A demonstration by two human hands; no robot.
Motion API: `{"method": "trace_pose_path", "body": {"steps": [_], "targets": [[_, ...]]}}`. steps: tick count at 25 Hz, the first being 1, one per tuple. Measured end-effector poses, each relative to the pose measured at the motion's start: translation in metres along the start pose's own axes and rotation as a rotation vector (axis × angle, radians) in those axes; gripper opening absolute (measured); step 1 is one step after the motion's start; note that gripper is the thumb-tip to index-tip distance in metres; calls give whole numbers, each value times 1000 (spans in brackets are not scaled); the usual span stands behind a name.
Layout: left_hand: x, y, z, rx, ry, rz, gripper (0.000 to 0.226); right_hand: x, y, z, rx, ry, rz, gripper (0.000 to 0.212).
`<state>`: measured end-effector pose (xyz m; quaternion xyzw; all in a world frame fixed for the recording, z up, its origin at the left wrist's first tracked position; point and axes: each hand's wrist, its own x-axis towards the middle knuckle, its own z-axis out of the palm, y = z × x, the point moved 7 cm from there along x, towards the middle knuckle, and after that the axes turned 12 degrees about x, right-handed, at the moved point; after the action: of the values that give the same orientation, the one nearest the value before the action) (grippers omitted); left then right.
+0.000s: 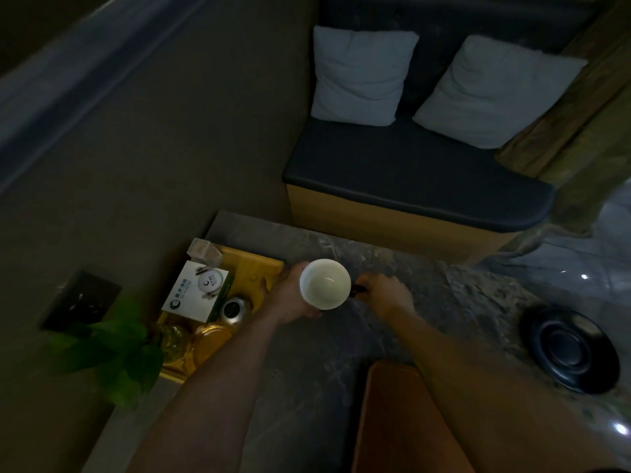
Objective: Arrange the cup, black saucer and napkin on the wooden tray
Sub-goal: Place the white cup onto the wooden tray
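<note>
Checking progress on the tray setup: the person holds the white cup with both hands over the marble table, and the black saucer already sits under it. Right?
Not quite. The head view shows the black saucer lying apart on the table, far to the right, not under the cup. The rest holds: the left hand cups its side and the right hand is at its handle.

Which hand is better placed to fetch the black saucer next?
Probably the right hand: the black saucer lies far on that side of the table, while the left hand cups the white cup beside the wooden tray.
</note>
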<state>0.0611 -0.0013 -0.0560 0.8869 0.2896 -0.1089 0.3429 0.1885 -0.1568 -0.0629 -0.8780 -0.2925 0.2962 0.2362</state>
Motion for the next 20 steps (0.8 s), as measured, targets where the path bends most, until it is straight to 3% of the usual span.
{"method": "trace_pose_path", "body": {"steps": [11,20], "targets": [[-57,42,3,-50,35,182,102,-80,16,-24,164,68,-31,13],[-98,74,67,-190,-115,278,87,-176,65,-18,240,183,8,14]]}}
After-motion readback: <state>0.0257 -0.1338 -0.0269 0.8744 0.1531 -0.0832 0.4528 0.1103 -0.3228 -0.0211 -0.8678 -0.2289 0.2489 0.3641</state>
